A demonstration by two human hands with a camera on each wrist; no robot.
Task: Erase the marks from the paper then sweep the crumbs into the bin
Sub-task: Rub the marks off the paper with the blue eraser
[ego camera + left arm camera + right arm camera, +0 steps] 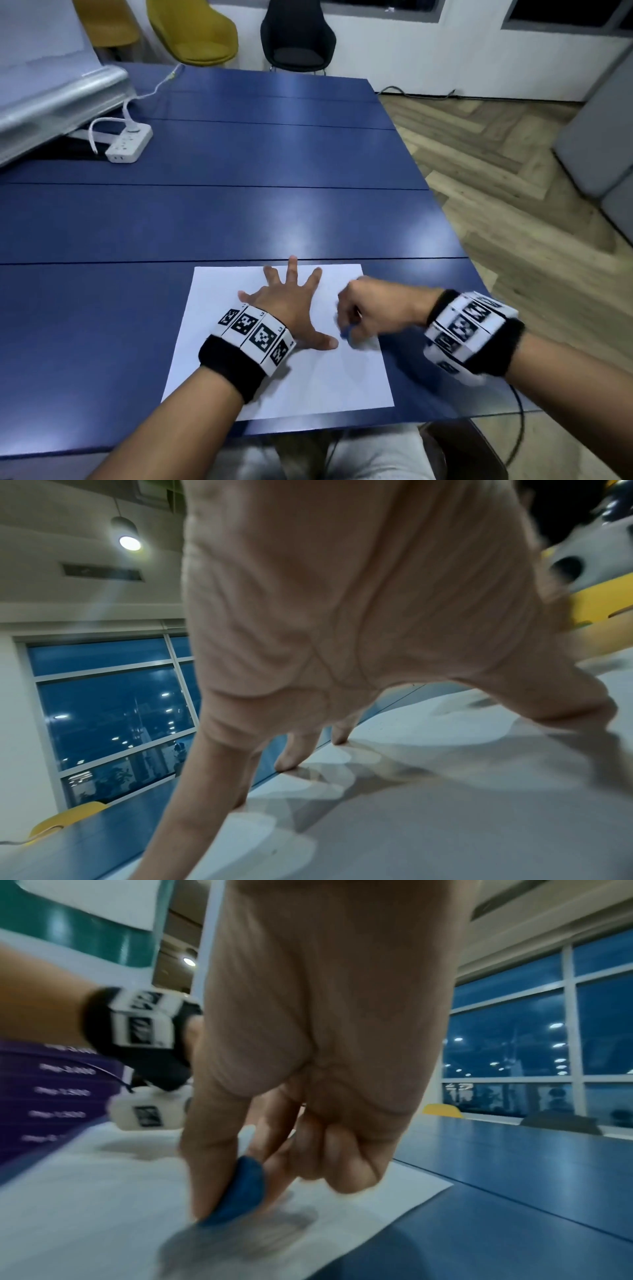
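Note:
A white sheet of paper (308,383) lies on the blue table (239,205) near its front edge. My left hand (291,301) presses flat on the sheet with fingers spread; the left wrist view shows its fingertips (291,761) planted on the paper (445,818). My right hand (359,315) pinches a small blue eraser (346,333) against the sheet's right side. In the right wrist view the eraser (240,1194) sits between thumb and fingers, touching the paper (85,1204) over a blurred grey smudge (240,1231). No bin is in view.
A white power strip (128,144) with a cable and a silvery device (58,99) sit at the table's far left. Yellow chairs (191,31) and a black chair (298,34) stand beyond the table. Wooden floor (496,171) lies to the right.

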